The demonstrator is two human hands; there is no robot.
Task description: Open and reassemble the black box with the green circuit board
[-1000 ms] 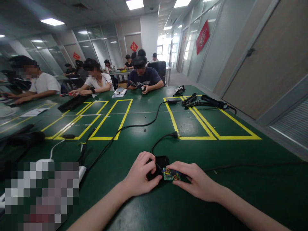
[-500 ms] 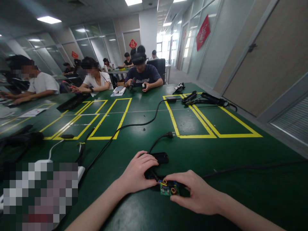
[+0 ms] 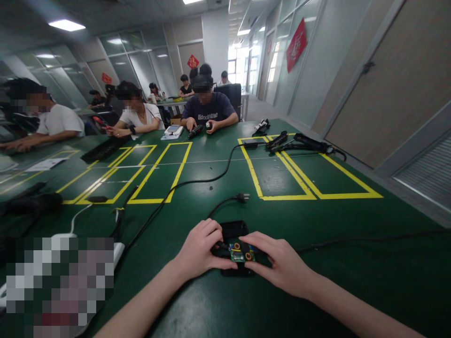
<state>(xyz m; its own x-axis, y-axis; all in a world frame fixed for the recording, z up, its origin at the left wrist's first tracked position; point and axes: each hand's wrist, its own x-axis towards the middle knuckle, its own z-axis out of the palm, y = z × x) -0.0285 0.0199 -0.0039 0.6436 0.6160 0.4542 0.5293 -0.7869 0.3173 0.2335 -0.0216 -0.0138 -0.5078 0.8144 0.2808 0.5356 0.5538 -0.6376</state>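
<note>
A small green circuit board (image 3: 238,257) with copper-wound coils and blue and yellow wires lies between my hands. My right hand (image 3: 283,267) is closed on its right end, thumb at the near edge and fingers at the far edge. My left hand (image 3: 200,246) is closed round the black cable (image 3: 222,245) at the board's left end, its thumb reaching the board's near edge. Beyond the board lies a black plastic case half (image 3: 235,228). Another black case part (image 3: 235,272) shows below the board, partly covered by my hands and the board.
A two-pin plug (image 3: 242,197) on a short cord lies ahead of my left hand. A long black cable (image 3: 197,181) crosses the green table (image 3: 197,305). Yellow tape (image 3: 289,197) marks rectangles. Black gear (image 3: 310,143) lies far right. Several people sit opposite, one beside a power drill (image 3: 195,131).
Both hands and the circuit board have moved slightly away from me, uncovering more of the case parts. The plug has shifted left. Across the table, a person has lowered the drill to the tabletop.
</note>
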